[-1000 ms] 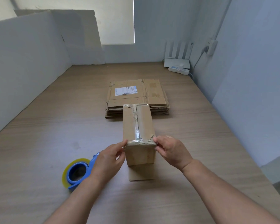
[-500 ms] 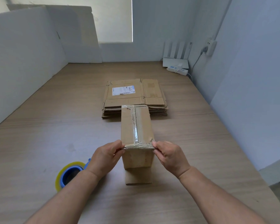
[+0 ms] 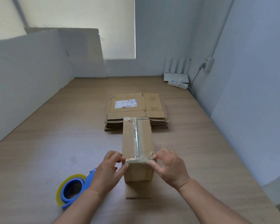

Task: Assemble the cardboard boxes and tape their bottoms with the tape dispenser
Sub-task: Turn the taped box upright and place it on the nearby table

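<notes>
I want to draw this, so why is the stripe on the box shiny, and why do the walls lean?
Head view: the tape on the box is glossy and probably mirrors the bright window; head view again: the wide-angle lens bends the walls outward near the edges.

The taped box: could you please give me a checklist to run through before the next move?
1. Tape strip covers the box centre seam: ok.
2. Near tape end folded over, left hand and right hand pinching it: ok.
3. Near tape end smooth: not ok, creased.
4. Far tape end stuck down the far side: cannot tell.
5. Tape dispenser beside the left wrist: ok.
6. Flat boxes stacked behind: ok.
</notes>
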Demonstrator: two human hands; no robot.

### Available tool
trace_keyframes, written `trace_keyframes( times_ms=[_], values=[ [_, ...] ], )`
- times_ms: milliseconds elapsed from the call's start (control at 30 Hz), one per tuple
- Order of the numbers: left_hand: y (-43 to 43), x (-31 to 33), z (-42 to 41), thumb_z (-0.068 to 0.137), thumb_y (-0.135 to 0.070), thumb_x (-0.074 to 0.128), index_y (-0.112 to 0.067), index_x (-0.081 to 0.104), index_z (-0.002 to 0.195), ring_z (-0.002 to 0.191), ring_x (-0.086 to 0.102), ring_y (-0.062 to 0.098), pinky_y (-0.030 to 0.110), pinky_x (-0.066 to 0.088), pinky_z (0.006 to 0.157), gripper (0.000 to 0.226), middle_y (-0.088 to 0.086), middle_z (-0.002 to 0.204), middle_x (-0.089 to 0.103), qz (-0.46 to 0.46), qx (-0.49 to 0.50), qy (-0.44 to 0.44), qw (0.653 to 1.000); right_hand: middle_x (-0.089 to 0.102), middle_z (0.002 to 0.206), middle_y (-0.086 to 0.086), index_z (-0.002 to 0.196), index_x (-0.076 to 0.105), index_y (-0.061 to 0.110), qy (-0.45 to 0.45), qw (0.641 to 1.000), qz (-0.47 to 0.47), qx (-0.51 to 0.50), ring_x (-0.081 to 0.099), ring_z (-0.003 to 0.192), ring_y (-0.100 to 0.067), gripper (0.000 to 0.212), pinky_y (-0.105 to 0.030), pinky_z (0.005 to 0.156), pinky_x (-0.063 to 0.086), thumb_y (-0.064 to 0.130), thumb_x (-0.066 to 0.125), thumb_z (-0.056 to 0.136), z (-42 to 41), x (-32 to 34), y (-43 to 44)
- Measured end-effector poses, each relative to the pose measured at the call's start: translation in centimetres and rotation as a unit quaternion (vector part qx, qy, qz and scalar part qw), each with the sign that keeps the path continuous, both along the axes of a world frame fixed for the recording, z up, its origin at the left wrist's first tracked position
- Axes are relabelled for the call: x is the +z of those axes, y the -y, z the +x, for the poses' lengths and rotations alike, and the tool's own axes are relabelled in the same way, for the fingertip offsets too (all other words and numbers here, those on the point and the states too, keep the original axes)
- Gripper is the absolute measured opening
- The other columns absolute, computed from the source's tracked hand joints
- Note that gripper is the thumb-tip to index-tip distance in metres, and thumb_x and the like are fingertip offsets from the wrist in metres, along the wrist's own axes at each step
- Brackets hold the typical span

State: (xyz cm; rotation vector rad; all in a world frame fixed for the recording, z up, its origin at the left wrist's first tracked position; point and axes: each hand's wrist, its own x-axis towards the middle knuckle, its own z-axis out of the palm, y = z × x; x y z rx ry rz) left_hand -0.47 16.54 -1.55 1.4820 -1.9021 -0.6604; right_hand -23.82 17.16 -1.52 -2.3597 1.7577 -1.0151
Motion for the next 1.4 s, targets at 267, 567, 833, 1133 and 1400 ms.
trace_keyframes(
  times_ms=[267, 567, 833, 1133, 1400],
  values=[
    [1.0, 4.1, -2.5, 0.093, -0.047, 0.047, -0.021, 0.032, 0.140, 0.103, 0.057, 0.017, 0.023, 0.049, 0.069, 0.056, -0.001, 0.131, 0.046, 0.215, 0.085, -0.240, 0.943, 0.057, 0.106, 0.002, 0.121, 0.055, 0.018, 0.316, 0.895, 0.302, -0.089, 0.053, 0.100, -0.015, 0.049, -0.029, 0.089, 0.040, 0.054, 0.034, 0.097, 2.3, 3.4, 1.4],
    [0.4, 2.7, -2.6, 0.086, -0.074, 0.028, -0.022, 0.049, 0.131, 0.105, 0.060, 0.020, 0.039, 0.055, 0.086, 0.072, 0.004, 0.122, 0.058, 0.372, 0.093, -0.172, 0.908, 0.067, 0.104, -0.005, 0.106, 0.066, 0.015, 0.358, 0.805, 0.453, -0.135, 0.063, 0.093, -0.022, 0.061, -0.032, 0.074, 0.052, 0.061, 0.027, 0.095, 0.9, 2.7, 0.5],
    [0.9, 9.2, -3.2, 0.073, -0.078, 0.033, -0.026, 0.062, 0.114, 0.112, 0.061, 0.015, 0.047, 0.047, 0.100, 0.072, -0.001, 0.116, 0.068, 0.233, 0.035, -0.349, 0.907, 0.069, 0.104, 0.003, 0.108, 0.068, 0.019, 0.480, 0.836, 0.263, -0.042, 0.061, 0.102, -0.015, 0.065, -0.028, 0.087, 0.046, 0.064, 0.026, 0.091, 0.4, 8.7, 1.0],
    [-0.6, 10.0, -2.9, 0.077, -0.076, 0.029, -0.017, 0.053, 0.119, 0.101, 0.064, 0.029, 0.047, 0.052, 0.090, 0.076, 0.010, 0.099, 0.067, 0.253, 0.073, -0.347, 0.900, 0.071, 0.088, -0.009, 0.083, 0.066, 0.010, 0.488, 0.816, 0.282, -0.128, 0.065, 0.090, -0.025, 0.074, -0.046, 0.089, 0.050, 0.069, 0.023, 0.090, -1.0, 7.8, 0.0],
    [-1.7, 7.8, -4.3, 0.092, -0.059, 0.043, -0.016, 0.039, 0.141, 0.108, 0.058, 0.021, 0.036, 0.054, 0.085, 0.066, 0.003, 0.127, 0.053, 0.302, 0.067, -0.139, 0.941, 0.065, 0.096, -0.007, 0.095, 0.060, 0.014, 0.315, 0.869, 0.352, -0.148, 0.060, 0.085, -0.025, 0.080, -0.045, 0.077, 0.054, 0.086, 0.044, 0.065, -0.3, 4.8, -1.4]
  ],
)
